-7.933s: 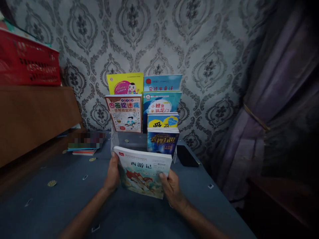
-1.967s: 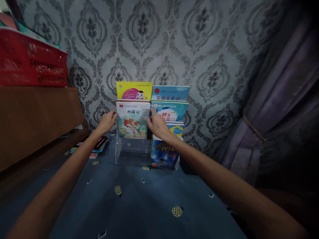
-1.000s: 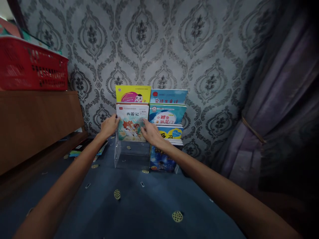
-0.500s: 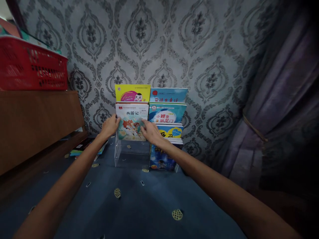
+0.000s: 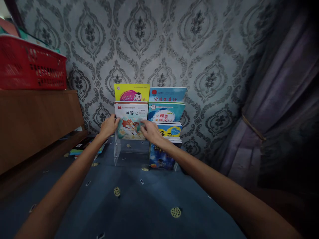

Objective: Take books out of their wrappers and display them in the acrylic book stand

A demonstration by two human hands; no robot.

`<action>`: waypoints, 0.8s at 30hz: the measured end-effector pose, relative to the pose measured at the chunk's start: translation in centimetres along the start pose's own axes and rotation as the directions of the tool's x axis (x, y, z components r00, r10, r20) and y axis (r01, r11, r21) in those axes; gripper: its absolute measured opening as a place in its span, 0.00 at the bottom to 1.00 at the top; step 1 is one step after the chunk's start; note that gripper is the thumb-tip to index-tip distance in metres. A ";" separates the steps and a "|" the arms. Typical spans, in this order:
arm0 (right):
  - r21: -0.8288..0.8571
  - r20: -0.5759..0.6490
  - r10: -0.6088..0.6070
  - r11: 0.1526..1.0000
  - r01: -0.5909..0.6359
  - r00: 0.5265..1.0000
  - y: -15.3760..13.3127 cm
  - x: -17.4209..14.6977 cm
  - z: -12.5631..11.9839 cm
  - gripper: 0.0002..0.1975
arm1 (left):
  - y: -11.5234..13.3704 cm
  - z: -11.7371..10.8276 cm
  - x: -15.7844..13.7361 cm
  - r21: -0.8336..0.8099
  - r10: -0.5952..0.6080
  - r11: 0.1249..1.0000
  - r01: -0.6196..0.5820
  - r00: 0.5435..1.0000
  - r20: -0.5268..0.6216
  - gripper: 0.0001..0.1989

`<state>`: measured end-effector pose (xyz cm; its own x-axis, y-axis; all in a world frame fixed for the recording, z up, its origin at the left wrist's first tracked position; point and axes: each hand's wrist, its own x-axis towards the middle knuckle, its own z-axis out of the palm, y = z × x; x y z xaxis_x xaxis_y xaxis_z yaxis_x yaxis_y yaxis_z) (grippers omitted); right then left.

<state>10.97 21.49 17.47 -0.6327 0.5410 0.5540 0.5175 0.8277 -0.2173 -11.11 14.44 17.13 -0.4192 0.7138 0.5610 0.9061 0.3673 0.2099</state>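
A picture book with a white and green cover [image 5: 131, 121] stands upright in the left column of a clear tiered stand [image 5: 117, 154]. My left hand [image 5: 109, 126] is closed at its left edge, thumb on the front. At its right edge my right hand [image 5: 151, 132] is closed too, thumb and forefinger on the cover's border. A yellow book [image 5: 132, 92] rises behind it. The right column holds a light-blue book [image 5: 168, 94], a teal book [image 5: 166, 112], a blue and yellow book [image 5: 171, 129] and a dark-blue book [image 5: 161, 159], partly hidden by my right forearm.
Several books lie in a pile [image 5: 84, 146] on the blue patterned cloth [image 5: 139, 205], left of the stand. A red basket [image 5: 35, 64] sits on a wooden cabinet [image 5: 40, 122] at the left. Patterned wallpaper [image 5: 211, 59] is behind, with a tied purple curtain [image 5: 264, 109] at the right.
The view has shifted very slightly. Both hands stay at the sides of the white and green book, and the books keep their places.
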 end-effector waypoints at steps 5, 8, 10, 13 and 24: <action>0.014 0.000 -0.008 1.000 0.008 1.000 -0.1 -0.1 -0.1 0.16 | 0.1 -0.1 -0.2 -0.019 -0.003 1.000 0.003 1.000 0.013 0.20; 0.020 0.007 -0.017 1.000 0.017 1.000 -0.2 -0.2 -0.3 0.17 | 0.1 -0.1 -0.3 -0.025 0.002 1.000 -0.001 1.000 0.022 0.21; 0.021 0.013 -0.020 1.000 0.020 1.000 -0.2 -0.3 -0.3 0.17 | 0.1 0.0 -0.4 -0.025 0.002 1.000 -0.001 1.000 0.025 0.21; 0.015 0.020 -0.016 1.000 0.016 1.000 -0.1 -0.3 -0.2 0.17 | 0.0 0.0 -0.5 -0.033 0.007 0.999 -0.007 1.000 0.023 0.21; 0.032 -0.240 -0.061 0.997 0.071 0.969 1.2 -0.3 -3.5 0.17 | 0.2 0.2 -1.3 -0.135 0.011 0.989 -0.054 0.955 -0.296 0.31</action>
<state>13.77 21.75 19.84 -0.5063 0.4376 0.7431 0.4523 0.8684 -0.2033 -10.37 13.72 16.28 -0.3736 0.5092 0.7753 0.9265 0.2444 0.2860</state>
